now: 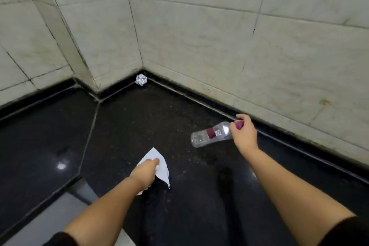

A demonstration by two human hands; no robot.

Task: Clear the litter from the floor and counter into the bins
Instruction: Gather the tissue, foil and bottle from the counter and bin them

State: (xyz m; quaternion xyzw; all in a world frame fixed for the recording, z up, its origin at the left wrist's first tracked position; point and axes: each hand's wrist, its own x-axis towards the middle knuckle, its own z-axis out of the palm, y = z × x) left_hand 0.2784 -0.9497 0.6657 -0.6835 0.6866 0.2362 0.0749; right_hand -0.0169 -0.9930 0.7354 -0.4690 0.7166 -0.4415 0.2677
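Pale tiled walls (199, 36) meet a glossy black floor (139, 122) at a corner, and in that corner, touching the dark skirting, sits a small crumpled foil ball (141, 79); everything else is placed from it. Well toward the camera and to the right of the ball, the right hand (242, 132) is closed around the purple-capped neck of a clear plastic bottle (209, 135), which slants with its base pointing left; whether the base is touching the floor or just off it cannot be told. Nearer the camera than the ball and almost straight out from it, the left hand (148, 170) is pinched shut on a white sheet of paper (161, 168) that hangs loose below the fingers.

No bin is in view, so both pieces must be carried some way; the ball is not yet collected. The likely trouble is that with both hands full, reaching for the ball would mean loosening one grip; the bottle, held only at its cap end, could swing and slip, and the limp paper could slide out of a light pinch. The polished floor looks slick, so a dropped bottle may roll away.
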